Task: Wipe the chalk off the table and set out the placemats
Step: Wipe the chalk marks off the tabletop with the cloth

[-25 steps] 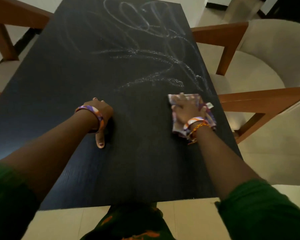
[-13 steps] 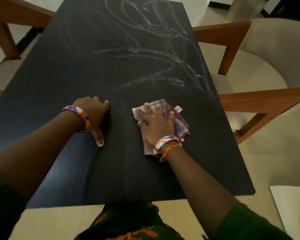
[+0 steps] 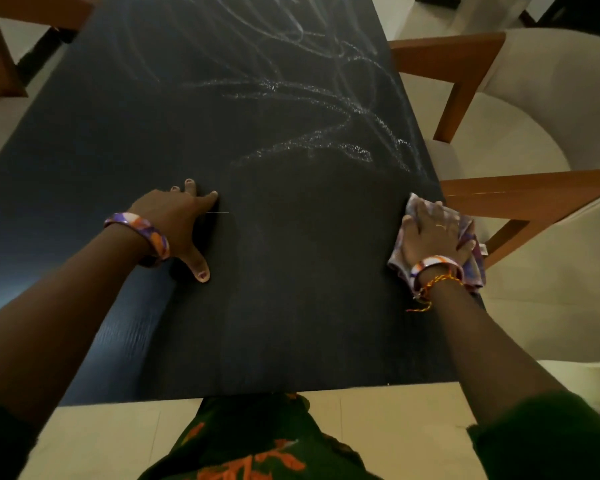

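Chalk scribbles, no legible words, beyond flat right hand on cloth; left hand spread.

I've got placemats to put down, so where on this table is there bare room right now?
Bare top lies between the left hand and the cloth under the right hand, down to the table's near edge. Beyond the hands, chalk scribbles cover it.

Single head-worn wide-angle view, looking forward and steeply down along a dark table from its near short edge. The near edge lies close below the lens; the far edge is cut off at the top. Chairs flank both long edges. Some blur, probably from head motion, softens the margins.
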